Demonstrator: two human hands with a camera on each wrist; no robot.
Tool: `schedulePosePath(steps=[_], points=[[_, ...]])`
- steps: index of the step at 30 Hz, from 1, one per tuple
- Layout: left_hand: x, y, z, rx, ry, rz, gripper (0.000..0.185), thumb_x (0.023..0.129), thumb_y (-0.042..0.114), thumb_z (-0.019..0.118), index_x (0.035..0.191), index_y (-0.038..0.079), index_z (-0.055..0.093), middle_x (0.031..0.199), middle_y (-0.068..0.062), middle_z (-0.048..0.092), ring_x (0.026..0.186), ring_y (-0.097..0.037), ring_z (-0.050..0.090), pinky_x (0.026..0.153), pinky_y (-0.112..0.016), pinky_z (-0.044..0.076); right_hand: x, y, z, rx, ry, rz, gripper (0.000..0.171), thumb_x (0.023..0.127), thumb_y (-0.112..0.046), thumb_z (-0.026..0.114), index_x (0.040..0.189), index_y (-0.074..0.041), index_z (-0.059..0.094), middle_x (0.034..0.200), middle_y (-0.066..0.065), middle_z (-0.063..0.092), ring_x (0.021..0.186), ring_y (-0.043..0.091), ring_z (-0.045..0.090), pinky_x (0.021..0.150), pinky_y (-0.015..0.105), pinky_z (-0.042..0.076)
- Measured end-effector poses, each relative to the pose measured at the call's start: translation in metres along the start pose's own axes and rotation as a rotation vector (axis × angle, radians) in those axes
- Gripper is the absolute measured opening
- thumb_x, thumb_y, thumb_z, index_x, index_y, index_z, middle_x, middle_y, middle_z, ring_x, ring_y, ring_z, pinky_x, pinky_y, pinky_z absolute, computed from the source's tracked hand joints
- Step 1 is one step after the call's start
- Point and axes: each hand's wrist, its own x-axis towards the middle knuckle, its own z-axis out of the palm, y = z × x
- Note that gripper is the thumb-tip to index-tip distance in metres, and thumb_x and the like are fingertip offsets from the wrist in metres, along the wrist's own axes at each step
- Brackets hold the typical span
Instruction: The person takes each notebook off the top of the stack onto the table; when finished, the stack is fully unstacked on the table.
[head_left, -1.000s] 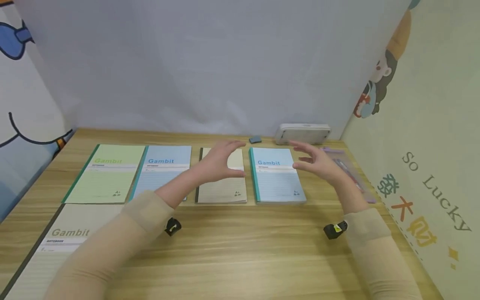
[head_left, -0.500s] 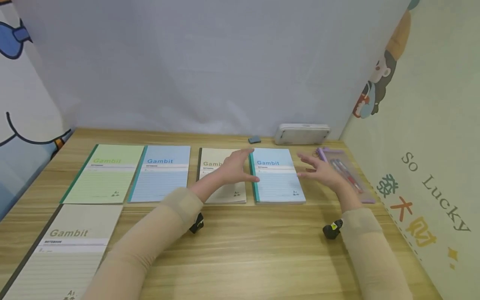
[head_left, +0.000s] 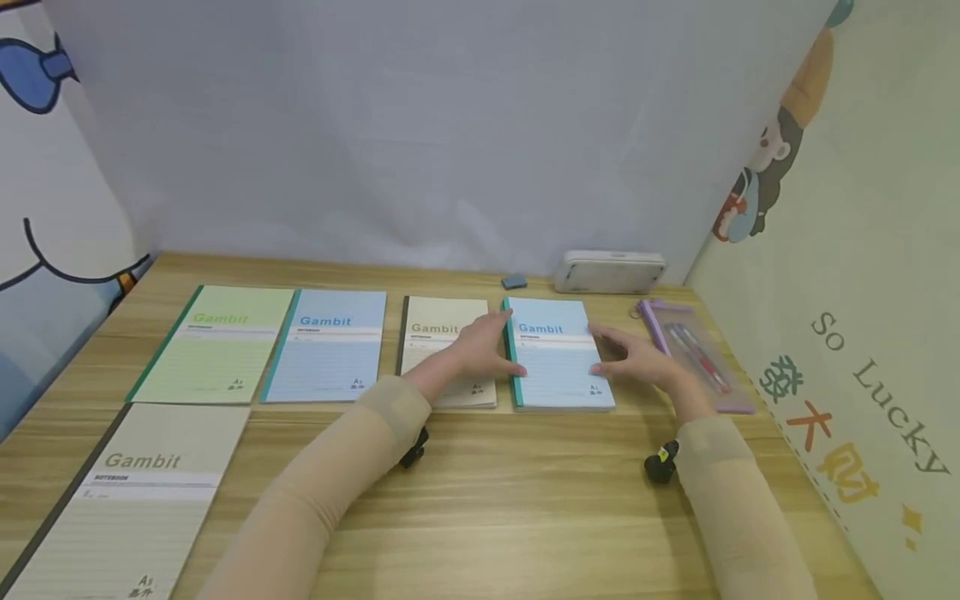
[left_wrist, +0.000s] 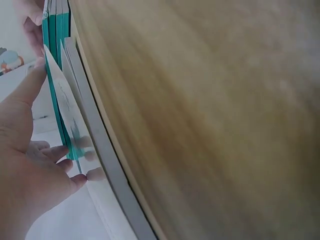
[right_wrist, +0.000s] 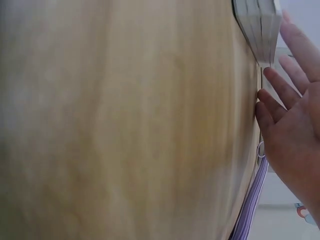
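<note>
A stack of blue "Gambit" notebooks (head_left: 558, 371) with teal spines lies right of centre on the table. My left hand (head_left: 480, 346) is at its spine side, thumb and fingers spread along the edge. The left wrist view shows several teal spines (left_wrist: 52, 82) piled together, with those fingertips right against them. On the opposite side, my right hand (head_left: 641, 362) has its thumb and fingertips at the stack's right edge. Layered page edges (right_wrist: 259, 25) show beside those fingers in the right wrist view. A cream notebook (head_left: 429, 321) lies partly hidden under my left hand and wrist.
Left on the table are a green notebook (head_left: 213, 350), a single blue notebook (head_left: 326, 358) and a cream one (head_left: 142, 517) in front. A white case (head_left: 611, 272) and a small grey block (head_left: 514, 282) stand behind. A purple-trimmed pen pouch (head_left: 697, 354) lies right.
My left hand has moved right and down from over the cream notebook to the stack's spine. The right hand has lowered to the stack's right edge.
</note>
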Motion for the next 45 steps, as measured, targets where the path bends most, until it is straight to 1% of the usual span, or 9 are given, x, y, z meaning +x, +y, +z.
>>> schedulePosePath(steps=[4, 10, 17, 22, 25, 29, 32, 36, 45], points=[[0.000, 0.001, 0.001, -0.032, -0.002, -0.016, 0.108, 0.067, 0.057, 0.068, 0.144, 0.011, 0.009, 0.147, -0.009, 0.020, 0.134, -0.025, 0.019, 0.108, -0.039, 0.019, -0.002, -0.002, 0.001, -0.054, 0.002, 0.015, 0.078, 0.077, -0.038, 0.066, 0.141, -0.024, 0.025, 0.147, 0.007, 0.019, 0.135, 0.028, 0.012, 0.108, 0.049, 0.009], [0.001, 0.003, 0.001, -0.104, -0.003, -0.030, 0.108, 0.066, 0.052, 0.071, 0.144, 0.012, 0.009, 0.147, -0.007, 0.019, 0.134, -0.024, 0.019, 0.108, -0.038, 0.020, -0.001, -0.005, 0.001, -0.043, -0.002, 0.009, 0.074, 0.077, -0.036, 0.067, 0.140, -0.025, 0.028, 0.147, 0.008, 0.020, 0.135, 0.029, 0.013, 0.108, 0.050, 0.009], [0.004, 0.003, -0.001, -0.200, 0.026, 0.019, 0.108, 0.065, 0.041, 0.076, 0.144, 0.013, 0.008, 0.147, -0.007, 0.018, 0.134, -0.023, 0.020, 0.108, -0.035, 0.020, -0.002, -0.005, -0.001, -0.010, 0.020, -0.020, 0.073, 0.077, -0.032, 0.069, 0.139, -0.021, 0.032, 0.146, 0.009, 0.022, 0.134, 0.031, 0.015, 0.107, 0.051, 0.012], [0.004, 0.006, -0.001, -0.308, 0.057, 0.022, 0.105, 0.068, 0.031, 0.077, 0.144, 0.017, 0.006, 0.138, -0.010, 0.036, 0.121, -0.022, 0.041, 0.099, -0.033, 0.036, -0.002, -0.007, -0.005, 0.078, 0.051, -0.037, 0.072, 0.078, -0.025, 0.069, 0.139, -0.017, 0.032, 0.147, 0.009, 0.020, 0.131, 0.035, 0.022, 0.103, 0.051, 0.023], [0.004, 0.009, -0.001, -0.392, 0.099, 0.012, 0.102, 0.069, 0.021, 0.077, 0.144, 0.018, 0.007, 0.129, -0.008, 0.044, 0.106, -0.018, 0.052, 0.086, -0.029, 0.046, -0.004, -0.010, -0.007, 0.130, 0.060, -0.049, 0.072, 0.078, -0.019, 0.069, 0.139, -0.014, 0.031, 0.146, 0.010, 0.022, 0.125, 0.036, 0.034, 0.100, 0.046, 0.032], [0.004, 0.015, -0.003, -0.460, 0.164, 0.005, 0.099, 0.069, 0.010, 0.076, 0.144, 0.015, 0.011, 0.122, -0.006, 0.047, 0.095, -0.016, 0.056, 0.073, -0.023, 0.049, -0.007, -0.017, -0.009, 0.173, 0.071, -0.083, 0.070, 0.079, -0.008, 0.065, 0.139, -0.007, 0.029, 0.145, 0.013, 0.024, 0.108, 0.033, 0.050, 0.087, 0.033, 0.046], [0.003, 0.018, -0.005, -0.470, 0.185, -0.007, 0.097, 0.068, 0.007, 0.075, 0.143, 0.015, 0.015, 0.110, -0.006, 0.054, 0.090, -0.017, 0.057, 0.068, -0.022, 0.049, -0.009, -0.021, -0.010, 0.214, 0.075, -0.098, 0.069, 0.079, -0.002, 0.063, 0.139, -0.005, 0.028, 0.145, 0.014, 0.023, 0.099, 0.024, 0.055, 0.079, 0.023, 0.049], [0.000, 0.020, -0.009, -0.453, 0.199, -0.024, 0.093, 0.068, 0.007, 0.075, 0.142, 0.020, 0.020, 0.096, -0.004, 0.057, 0.084, -0.015, 0.058, 0.066, -0.021, 0.049, -0.009, -0.023, -0.013, 0.245, 0.080, -0.091, 0.069, 0.080, -0.003, 0.063, 0.139, -0.006, 0.028, 0.145, 0.014, 0.022, 0.093, 0.010, 0.057, 0.078, 0.020, 0.049], [-0.007, 0.025, -0.026, -0.500, 0.185, -0.004, 0.087, 0.068, 0.003, 0.074, 0.140, 0.018, 0.028, 0.125, -0.008, 0.047, 0.090, -0.013, 0.056, 0.073, -0.020, 0.049, -0.011, -0.039, -0.017, 0.236, 0.075, -0.053, 0.069, 0.080, -0.005, 0.064, 0.140, -0.010, 0.028, 0.146, 0.010, 0.021, 0.093, 0.007, 0.056, 0.077, 0.020, 0.048]])
